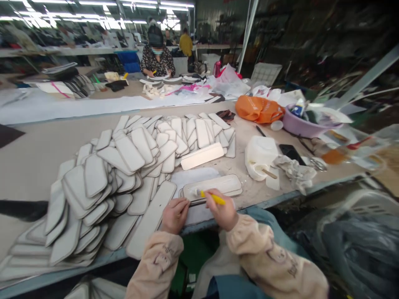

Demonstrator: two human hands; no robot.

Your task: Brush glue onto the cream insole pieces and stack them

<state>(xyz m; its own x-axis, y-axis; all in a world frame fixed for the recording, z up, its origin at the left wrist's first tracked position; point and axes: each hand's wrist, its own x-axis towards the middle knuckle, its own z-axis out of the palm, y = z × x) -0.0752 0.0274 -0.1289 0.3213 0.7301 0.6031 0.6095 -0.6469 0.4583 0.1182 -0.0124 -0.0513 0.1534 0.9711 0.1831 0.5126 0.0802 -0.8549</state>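
Pale panel under the yellow-handled brush at the worktop's front edge

The panel lies lengthwise by the worktop's front edge, just right of a broad pile of similar pieces that spreads left along that edge. The right hand grasps the brush, fingers closed around its handle, its pale tip at the panel's left part. The left hand rests at the panel's near left corner, fingers curled; whether they pinch it, one cannot tell. The step in hand appears to be brushing the panel's upper face. The next move seems to call for a light, even stroke toward the panel's right end, the left fingers steadying the corner clear of the tip. Farther right, set back from the front edge, stands a white container, a flat stick at its mouth.
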